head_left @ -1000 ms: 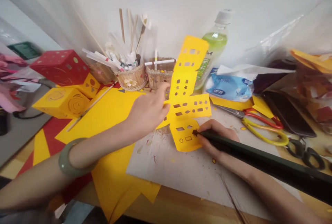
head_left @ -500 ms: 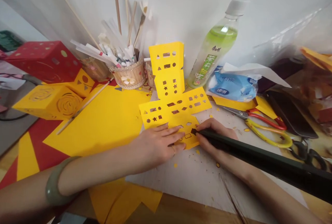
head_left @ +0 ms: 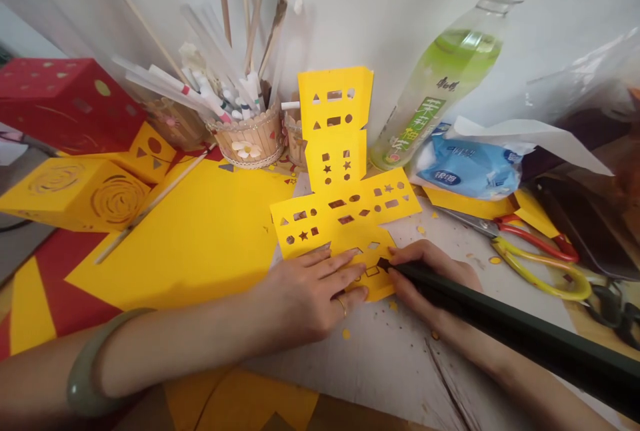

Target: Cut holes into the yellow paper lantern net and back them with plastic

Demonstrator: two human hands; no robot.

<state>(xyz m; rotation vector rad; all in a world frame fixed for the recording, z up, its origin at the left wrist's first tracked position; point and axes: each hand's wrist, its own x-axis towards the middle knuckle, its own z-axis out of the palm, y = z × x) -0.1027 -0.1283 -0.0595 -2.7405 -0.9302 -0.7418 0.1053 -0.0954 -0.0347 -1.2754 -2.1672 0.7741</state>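
Left hand (head_left: 307,291) flat on the cut-out yellow card (head_left: 345,188), grip apart. Right hand (head_left: 436,258): grip clamped on black tool (head_left: 500,318), tip beside drawn rectangle (head_left: 373,271).

A clear plastic bottle of green liquid with a white cap (head_left: 450,74) stands near a blue plastic tissue pack (head_left: 467,166). Red-and-yellow-handled metal scissors (head_left: 495,230) lie in front. Leftward, a round wooden-slat cup (head_left: 250,138) holds white markers, near a red perforated paper box (head_left: 65,111).

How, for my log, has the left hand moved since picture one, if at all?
Yes: the left hand moved away from the pen cup, toward the wearer.
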